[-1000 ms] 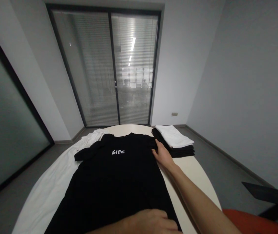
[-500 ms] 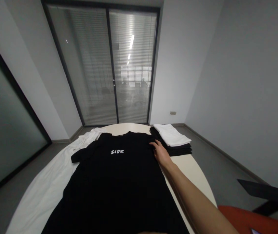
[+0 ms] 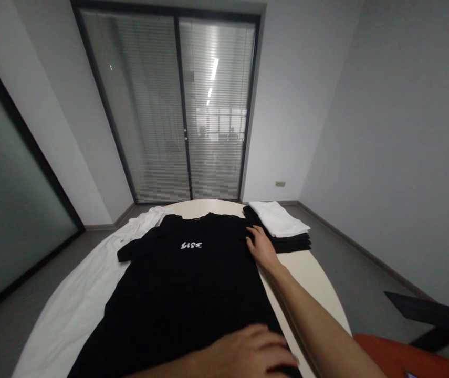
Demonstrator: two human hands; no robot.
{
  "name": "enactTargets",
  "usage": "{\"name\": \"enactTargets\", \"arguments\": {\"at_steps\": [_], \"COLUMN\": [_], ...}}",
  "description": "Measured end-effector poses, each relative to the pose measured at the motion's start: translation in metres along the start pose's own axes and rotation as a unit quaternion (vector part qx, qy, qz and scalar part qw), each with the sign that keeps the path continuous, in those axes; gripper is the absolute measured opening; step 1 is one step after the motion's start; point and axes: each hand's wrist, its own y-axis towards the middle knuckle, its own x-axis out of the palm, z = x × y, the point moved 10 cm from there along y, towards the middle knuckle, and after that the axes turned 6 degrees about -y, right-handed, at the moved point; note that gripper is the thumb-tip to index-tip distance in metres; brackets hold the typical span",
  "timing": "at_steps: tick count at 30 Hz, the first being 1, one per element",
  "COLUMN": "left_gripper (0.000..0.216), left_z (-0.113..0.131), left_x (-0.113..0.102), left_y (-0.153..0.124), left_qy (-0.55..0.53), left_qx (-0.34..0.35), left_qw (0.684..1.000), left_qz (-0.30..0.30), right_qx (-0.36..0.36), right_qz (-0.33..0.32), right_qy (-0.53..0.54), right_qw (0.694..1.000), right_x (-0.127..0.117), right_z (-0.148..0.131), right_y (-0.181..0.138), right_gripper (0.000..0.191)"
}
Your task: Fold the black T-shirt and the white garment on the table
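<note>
A black T-shirt with white lettering lies spread out across the table, its collar at the far end. My right hand rests by the shirt's right sleeve, thumb and forefinger apart at the cloth. Low in the picture, my left hand reaches across the lower part of the shirt towards its right side. Its fingers are stretched out and a little blurred, with nothing visible in them. The shirt's bottom hem is out of view.
Just beyond my right hand sits a stack of folded black garments with a folded white one on top. White cloth covers the left side of the round-edged table. An orange chair stands at lower right.
My left hand has come into view from the bottom, over the lower shirt. My right hand's fingers have drawn slightly to the right at the sleeve. The shirt lies as before.
</note>
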Motion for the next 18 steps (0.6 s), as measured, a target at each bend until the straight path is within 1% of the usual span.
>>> {"name": "enactTargets", "arguments": {"at_steps": [1, 2, 3, 4, 6, 8, 11, 13, 14, 16, 18], "left_gripper": [0.052, 0.059, 0.067, 0.071, 0.069, 0.063, 0.055, 0.055, 0.054, 0.051, 0.045], "left_z": [-0.011, -0.020, -0.028, -0.032, -0.034, -0.035, -0.031, -0.032, -0.036, -0.056, -0.086], "left_x": [-0.013, -0.021, -0.026, -0.026, -0.017, -0.009, -0.007, -0.018, -0.027, -0.048, -0.069], "left_y": [0.000, -0.001, -0.003, -0.004, -0.004, -0.005, -0.005, -0.005, -0.005, -0.010, -0.021], "left_qy": [0.008, 0.010, 0.010, 0.007, 0.003, 0.012, 0.018, 0.000, -0.008, 0.000, 0.043], "left_qx": [-0.043, -0.076, -0.101, -0.112, -0.103, -0.089, -0.061, -0.056, -0.069, -0.128, -0.206], "left_qw": [0.999, 0.996, 0.994, 0.993, 0.994, 0.996, 0.998, 0.998, 0.997, 0.989, 0.970], "left_qz": [0.026, 0.040, 0.047, 0.043, 0.026, 0.017, 0.011, 0.019, 0.032, 0.076, 0.125], "right_qx": [0.003, 0.006, 0.007, 0.008, 0.014, 0.032, 0.072, 0.071, 0.064, 0.057, 0.066], "right_qz": [0.017, 0.031, 0.042, 0.050, 0.063, 0.067, 0.038, 0.021, 0.022, 0.026, 0.023], "right_qy": [0.010, 0.021, 0.031, 0.039, 0.049, 0.050, 0.047, 0.046, 0.045, 0.037, 0.015], "right_qw": [1.000, 0.999, 0.999, 0.998, 0.997, 0.996, 0.996, 0.996, 0.997, 0.997, 0.997], "right_x": [-0.005, -0.009, -0.013, -0.016, -0.021, -0.024, -0.018, -0.013, -0.013, -0.013, -0.014], "right_z": [0.000, 0.000, 0.000, -0.001, -0.002, -0.001, 0.002, 0.002, 0.002, 0.005, 0.011], "right_y": [0.001, 0.001, 0.002, 0.002, 0.003, 0.003, 0.002, 0.002, 0.002, 0.003, 0.003], "right_gripper": [0.039, 0.036, 0.033, 0.030, 0.026, 0.026, 0.030, 0.031, 0.032, 0.036, 0.041]}}
